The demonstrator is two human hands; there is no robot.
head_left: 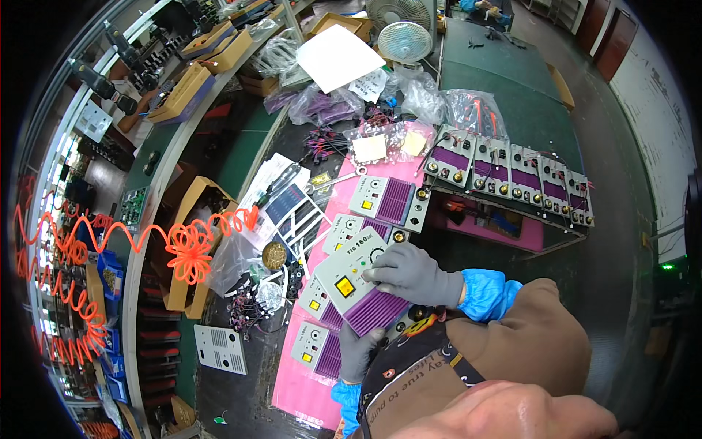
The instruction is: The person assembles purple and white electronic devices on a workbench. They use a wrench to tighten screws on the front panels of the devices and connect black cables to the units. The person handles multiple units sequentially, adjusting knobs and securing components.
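Both my hands wear grey gloves with blue sleeve covers at the wrists. Between them is a tilted grey-and-purple machine front panel (338, 268) with a yellow switch and a dial. My right hand (413, 274) is closed over the panel's right side, fingertips close to the dial. At the lower edge, my left hand (358, 351) grips the purple slatted end; its fingers are partly hidden. Similar panels lie beneath and around it on a pink sheet (296, 384): one panel (382, 199) farther away, another panel (317, 350) nearer.
Several partly assembled machine units (504, 172) stand in a row at right. Left of the pink sheet lie a grey vented plate (221, 349), a dish of small brass-coloured parts (274, 255) and cable bundles (252, 307). An orange coiled hose (191, 252) hangs at left. Fans (404, 42) stand at the back.
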